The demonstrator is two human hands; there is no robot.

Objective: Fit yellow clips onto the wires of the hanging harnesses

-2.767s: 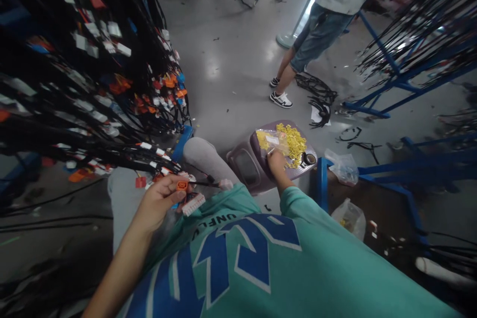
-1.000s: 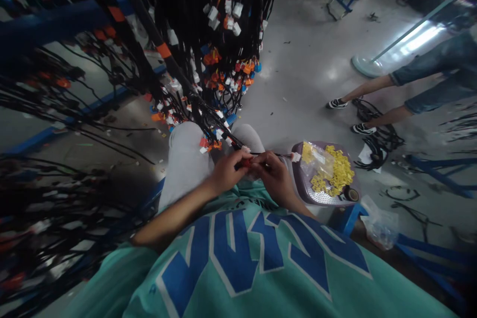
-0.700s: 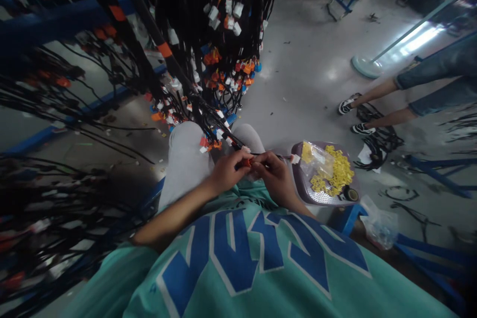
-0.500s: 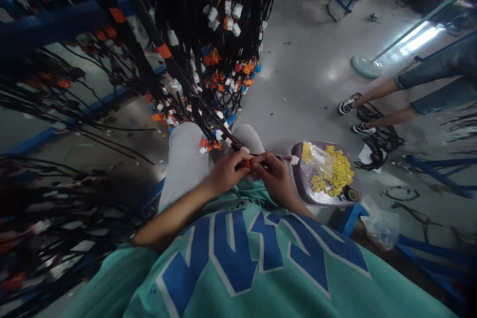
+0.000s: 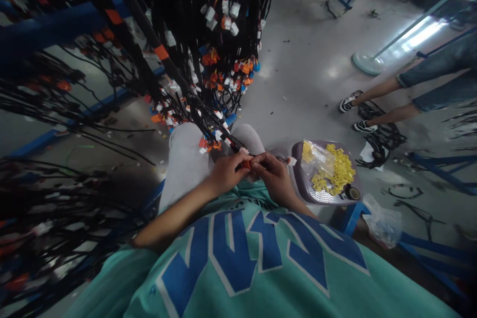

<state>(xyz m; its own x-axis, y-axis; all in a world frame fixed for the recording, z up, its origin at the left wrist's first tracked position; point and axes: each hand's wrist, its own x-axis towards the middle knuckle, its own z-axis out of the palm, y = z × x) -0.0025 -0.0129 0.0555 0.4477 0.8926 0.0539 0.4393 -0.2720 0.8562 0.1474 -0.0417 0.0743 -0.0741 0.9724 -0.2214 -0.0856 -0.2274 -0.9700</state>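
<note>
Left hand (image 5: 226, 175): fingers pinch orange connector (image 5: 245, 164), partly hidden.
Right hand (image 5: 276, 175): fingertips narrow, contents hidden.
Tray (image 5: 321, 198): yellow pieces (image 5: 342, 170).
Floor (image 5: 298, 89): grey, littered.

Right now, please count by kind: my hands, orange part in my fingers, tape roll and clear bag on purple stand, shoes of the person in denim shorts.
Left hand and right hand: 2
Orange part: 1
Tape roll: 1
Clear bag: 1
Shoes: 2
Total: 7
</note>
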